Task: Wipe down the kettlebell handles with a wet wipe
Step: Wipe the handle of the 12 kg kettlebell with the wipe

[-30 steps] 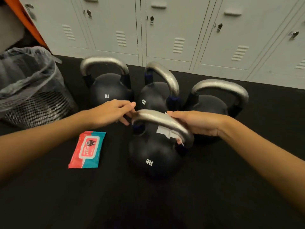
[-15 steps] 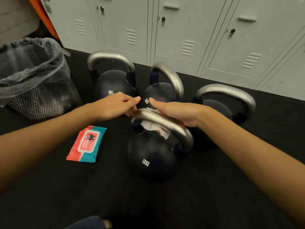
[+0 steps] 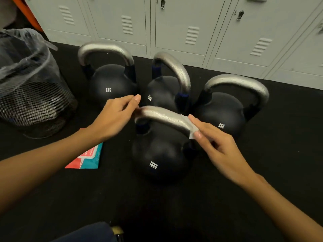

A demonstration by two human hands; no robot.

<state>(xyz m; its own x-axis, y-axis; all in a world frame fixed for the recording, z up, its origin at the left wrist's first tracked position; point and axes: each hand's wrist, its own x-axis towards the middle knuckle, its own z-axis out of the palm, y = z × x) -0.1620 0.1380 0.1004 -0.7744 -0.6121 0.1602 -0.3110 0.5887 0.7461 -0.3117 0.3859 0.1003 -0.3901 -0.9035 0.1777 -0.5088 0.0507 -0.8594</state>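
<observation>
Dark fabric: a piece of dark blue cloth [image 3: 90, 232] was seen at the bottom edge of the frame, nearest the camera.
Right hand: the right hand [image 3: 220, 147] was reached in from the lower right; a white wet wipe [image 3: 191, 127] was pinched between thumb and fingers and pressed against the right end of the nearest handle.
Left hand: the left hand [image 3: 113, 117] was stretched in from the lower left, its fingers loosely bent and its fingertips set at the left end of the same handle; nothing was seen gripped in it.
Front kettlebell: a round black kettlebell marked 12KG [image 3: 157, 154] was placed at the centre of the frame on the black rubber floor [image 3: 227, 206], its arched silver metal handle [image 3: 162, 116] spanned between the two hands.
Wipe packet: a flat red and teal wipe packet [image 3: 89, 158] was laid on the floor left of the front kettlebell, partly hidden by the left forearm.
Rear kettlebells: a black 8KG kettlebell [image 3: 108, 84] at upper left, a second black 12KG kettlebell [image 3: 164, 89] behind the front one, and another black 8KG kettlebell [image 3: 223, 112] at right were lined up, each with a silver handle.
Bin: a black mesh waste bin lined with a clear bag [image 3: 29, 88] was stood at the left edge.
Lockers: pale grey metal lockers [image 3: 183, 23] were ranged across the top of the frame.
</observation>
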